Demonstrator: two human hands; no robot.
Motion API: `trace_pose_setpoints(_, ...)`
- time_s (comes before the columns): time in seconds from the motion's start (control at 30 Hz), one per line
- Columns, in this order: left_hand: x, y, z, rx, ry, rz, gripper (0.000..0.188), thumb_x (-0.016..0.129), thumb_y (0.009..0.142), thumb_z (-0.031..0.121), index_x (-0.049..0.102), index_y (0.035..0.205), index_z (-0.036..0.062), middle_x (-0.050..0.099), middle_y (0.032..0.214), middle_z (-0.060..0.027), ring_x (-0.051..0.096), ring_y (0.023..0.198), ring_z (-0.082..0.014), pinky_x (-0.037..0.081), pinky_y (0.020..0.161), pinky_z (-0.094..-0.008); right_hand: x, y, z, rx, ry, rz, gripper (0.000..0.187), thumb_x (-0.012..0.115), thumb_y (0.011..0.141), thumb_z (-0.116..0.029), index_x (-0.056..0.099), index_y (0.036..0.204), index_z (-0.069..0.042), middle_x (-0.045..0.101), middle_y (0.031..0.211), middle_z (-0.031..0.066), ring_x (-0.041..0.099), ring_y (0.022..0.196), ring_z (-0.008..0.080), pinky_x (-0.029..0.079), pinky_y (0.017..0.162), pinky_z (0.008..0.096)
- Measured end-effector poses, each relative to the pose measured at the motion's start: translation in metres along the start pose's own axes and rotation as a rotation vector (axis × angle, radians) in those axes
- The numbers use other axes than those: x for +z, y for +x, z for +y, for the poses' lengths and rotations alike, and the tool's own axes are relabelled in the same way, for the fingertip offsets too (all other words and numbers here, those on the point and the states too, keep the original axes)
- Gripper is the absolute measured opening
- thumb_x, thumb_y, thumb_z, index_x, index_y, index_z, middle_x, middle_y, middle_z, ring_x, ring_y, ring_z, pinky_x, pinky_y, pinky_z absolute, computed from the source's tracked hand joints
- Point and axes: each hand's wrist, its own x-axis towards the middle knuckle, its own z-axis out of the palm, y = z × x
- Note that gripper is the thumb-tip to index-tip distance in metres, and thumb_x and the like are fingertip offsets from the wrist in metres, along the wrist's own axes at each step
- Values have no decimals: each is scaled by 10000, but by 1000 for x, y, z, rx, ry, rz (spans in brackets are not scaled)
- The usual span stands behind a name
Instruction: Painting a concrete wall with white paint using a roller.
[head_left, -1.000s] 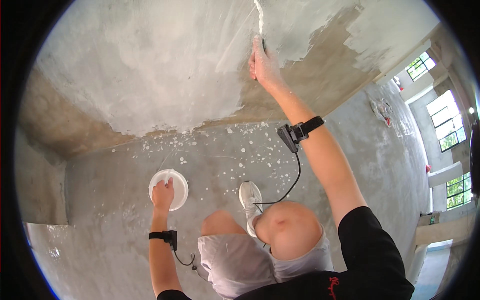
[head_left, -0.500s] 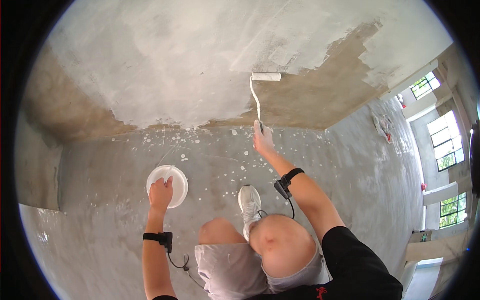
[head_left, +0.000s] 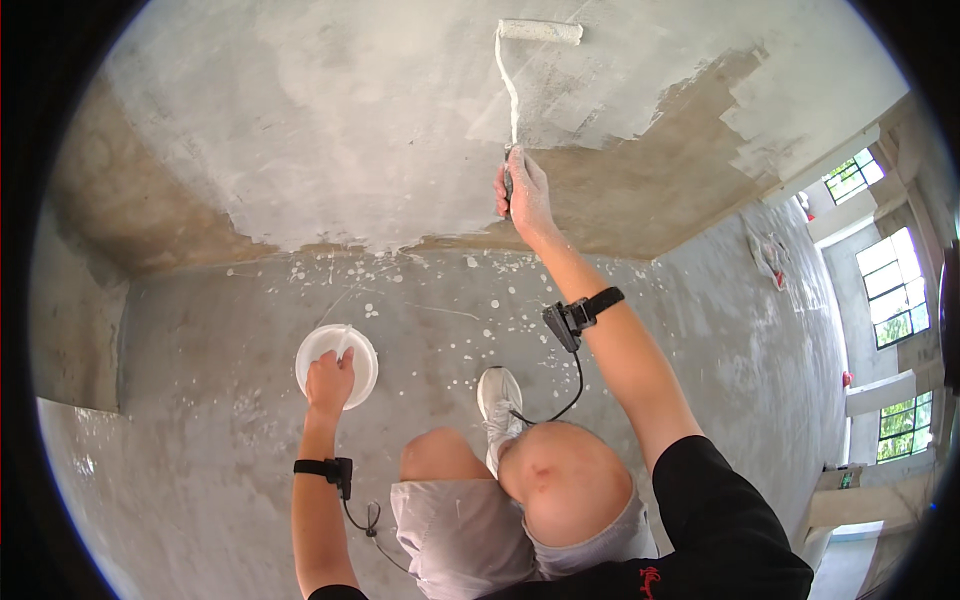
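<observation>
My right hand [head_left: 523, 195] is wrapped round the dark grip of a paint roller [head_left: 540, 32]. The roller's white sleeve lies against the wall [head_left: 330, 130] near the top of the view, and its bent frame is coated in white. Pale paint covers much of this wall, with bare brown patches at the lower left and right. Over a round white bucket [head_left: 369, 374] on my left, my left hand [head_left: 330, 380] is closed on a slim white piece that looks like the bucket's handle. The hand hides part of the bucket's inside.
White paint drops are spattered on the grey concrete floor [head_left: 430, 345] along the wall's foot. My bent knees and a light shoe [head_left: 498, 405] are in front of me. Cables hang from the wrist straps. Windows [head_left: 893, 280] line the far right, and a plastic bag [head_left: 768, 258] lies there.
My right hand has pushed the roller up the wall, away from me. The patch just below the sleeve now looks paler. My left hand stays at the bucket.
</observation>
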Motion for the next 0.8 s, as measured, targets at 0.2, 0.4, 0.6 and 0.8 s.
trace_pose_setpoints(0.2,1,-2,-3,20,0,7,433,554,911,380,632,771,-23,659,751,-226,638,743,-422,504,681,-474,-14,-31,56,221,126,-71,445,369,1004,-465,423,788,-80,411,563,9,373,411,104,337,408,259)
trace_pose_setpoints(0.4,-6,-3,-5,-19,-7,-19,422,555,905,384,622,769,-11,656,770,-231,633,765,-422,499,684,-486,-54,-87,123,463,57,81,437,394,994,-481,448,783,-101,397,537,-10,344,381,98,284,363,242)
trace_pose_setpoints(0.6,-8,-3,-18,-14,8,-40,412,559,902,386,619,781,-4,657,774,-227,634,771,-418,501,688,-484,-73,-84,112,289,17,248,492,386,987,-508,442,727,-94,385,509,-14,322,358,99,277,343,250)
trace_pose_setpoints(0.8,-6,-1,-3,5,0,-47,434,558,905,392,619,785,-20,660,800,-230,635,786,-412,497,704,-476,-94,-22,13,128,110,175,495,378,986,-516,439,754,-84,384,505,5,353,373,110,288,352,270)
